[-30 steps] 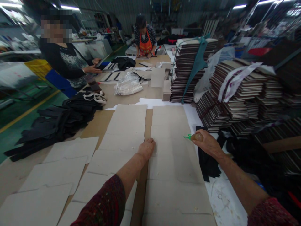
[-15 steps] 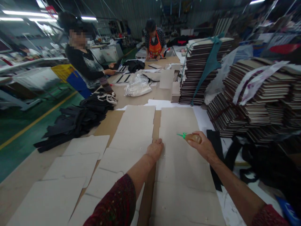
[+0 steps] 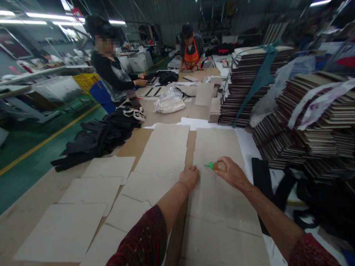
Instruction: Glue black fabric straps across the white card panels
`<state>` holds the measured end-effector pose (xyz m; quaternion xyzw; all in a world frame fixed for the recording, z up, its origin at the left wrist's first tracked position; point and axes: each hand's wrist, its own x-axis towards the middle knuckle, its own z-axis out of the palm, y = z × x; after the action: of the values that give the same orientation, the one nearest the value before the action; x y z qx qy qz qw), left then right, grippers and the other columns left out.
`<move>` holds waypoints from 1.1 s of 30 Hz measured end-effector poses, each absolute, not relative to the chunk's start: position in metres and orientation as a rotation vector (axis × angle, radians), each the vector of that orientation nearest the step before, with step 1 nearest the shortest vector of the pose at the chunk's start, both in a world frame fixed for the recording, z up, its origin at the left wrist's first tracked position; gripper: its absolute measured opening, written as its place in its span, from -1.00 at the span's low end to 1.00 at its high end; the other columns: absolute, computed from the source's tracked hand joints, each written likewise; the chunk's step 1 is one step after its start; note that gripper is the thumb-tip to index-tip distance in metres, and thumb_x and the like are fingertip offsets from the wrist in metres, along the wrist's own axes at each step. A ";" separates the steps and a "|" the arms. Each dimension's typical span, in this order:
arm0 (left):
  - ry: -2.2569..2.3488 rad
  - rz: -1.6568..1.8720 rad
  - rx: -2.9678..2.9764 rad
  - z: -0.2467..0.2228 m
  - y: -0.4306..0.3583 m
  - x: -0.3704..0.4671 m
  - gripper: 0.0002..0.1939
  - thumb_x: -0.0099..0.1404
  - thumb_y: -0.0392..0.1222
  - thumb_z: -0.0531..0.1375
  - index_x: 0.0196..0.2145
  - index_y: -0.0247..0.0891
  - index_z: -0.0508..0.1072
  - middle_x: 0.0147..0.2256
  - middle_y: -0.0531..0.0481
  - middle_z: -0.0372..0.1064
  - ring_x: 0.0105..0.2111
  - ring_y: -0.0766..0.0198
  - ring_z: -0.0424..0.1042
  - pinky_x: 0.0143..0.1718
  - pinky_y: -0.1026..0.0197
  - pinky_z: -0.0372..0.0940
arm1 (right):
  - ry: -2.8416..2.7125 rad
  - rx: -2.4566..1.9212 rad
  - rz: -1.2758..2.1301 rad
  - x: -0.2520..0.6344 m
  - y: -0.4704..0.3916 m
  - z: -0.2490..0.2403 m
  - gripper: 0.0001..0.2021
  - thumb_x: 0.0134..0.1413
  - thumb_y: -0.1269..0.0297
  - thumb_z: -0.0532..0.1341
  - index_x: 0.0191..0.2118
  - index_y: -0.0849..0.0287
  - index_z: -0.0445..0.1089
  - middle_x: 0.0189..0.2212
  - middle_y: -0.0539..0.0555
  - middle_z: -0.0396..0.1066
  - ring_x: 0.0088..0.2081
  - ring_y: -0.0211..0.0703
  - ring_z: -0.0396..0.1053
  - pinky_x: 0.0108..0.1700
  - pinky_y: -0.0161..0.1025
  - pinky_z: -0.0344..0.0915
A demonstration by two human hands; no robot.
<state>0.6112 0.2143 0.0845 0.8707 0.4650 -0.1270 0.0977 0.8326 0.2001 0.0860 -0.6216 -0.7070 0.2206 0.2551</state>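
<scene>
My right hand [image 3: 231, 173] is wrapped round a squeeze bottle [image 3: 220, 166] with amber contents and a green nozzle. The bottle tilts so its nozzle points left, low over a grey cardboard sheet [image 3: 219, 147] in the right-hand row. My left hand [image 3: 190, 178] rests at the left edge of this row, fingers curled together; whatever lies under them is hidden. Small pale drops dot some sheets. Beside my left forearm runs a middle row of overlapping cardboard sheets [image 3: 163, 147]. More cardboard sheets [image 3: 63, 229] lie farther left.
Tall stacks of boards [image 3: 249, 85] stand at the back right, one tied with teal cloth. Black fabric strips [image 3: 260, 175] lie right of the sheets, and a black fabric pile [image 3: 94, 136] at the left edge. Behind a clear plastic bag [image 3: 169, 101], two people work along the table.
My right hand has moved left with the bottle, bringing the nozzle closer to my left hand and the sheet's left edge. The whole view has shifted slightly.
</scene>
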 end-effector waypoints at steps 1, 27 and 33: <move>1.379 -0.371 2.575 0.084 0.214 0.611 -0.68 0.33 -0.44 0.02 -0.03 -0.34 0.43 0.09 -0.19 0.34 0.07 0.07 0.34 0.09 0.10 0.32 | -1.944 -1.690 0.597 0.831 0.202 0.089 -0.70 -0.03 0.24 0.28 -0.13 0.06 0.30 -0.18 0.04 0.32 -0.19 -0.09 0.34 -0.13 -0.16 0.25; 1.417 -0.383 2.552 0.083 0.213 0.610 -0.61 0.27 -0.47 0.06 0.03 -0.30 0.39 0.19 -0.16 0.26 0.14 0.07 0.29 0.13 0.12 0.29 | -1.601 -1.636 0.848 0.832 0.205 0.087 -0.67 -0.09 0.14 0.30 -0.15 0.05 0.34 -0.34 0.00 0.48 -0.33 -0.09 0.43 -0.31 -0.19 0.32; 1.381 -0.394 2.561 0.082 0.216 0.607 -0.55 0.21 -0.46 0.14 0.07 -0.31 0.36 0.23 -0.19 0.22 0.20 0.07 0.24 0.21 0.12 0.21 | -1.230 -1.723 0.687 0.893 0.220 0.077 -0.53 -0.10 -0.01 0.29 -0.07 0.09 0.28 -0.30 0.08 0.48 -0.28 0.00 0.46 -0.28 -0.11 0.38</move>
<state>0.6067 0.2164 0.0824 0.8676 0.4680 -0.1335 0.1026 0.8931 0.2196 0.0772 -0.6944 -0.4957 0.2769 0.4420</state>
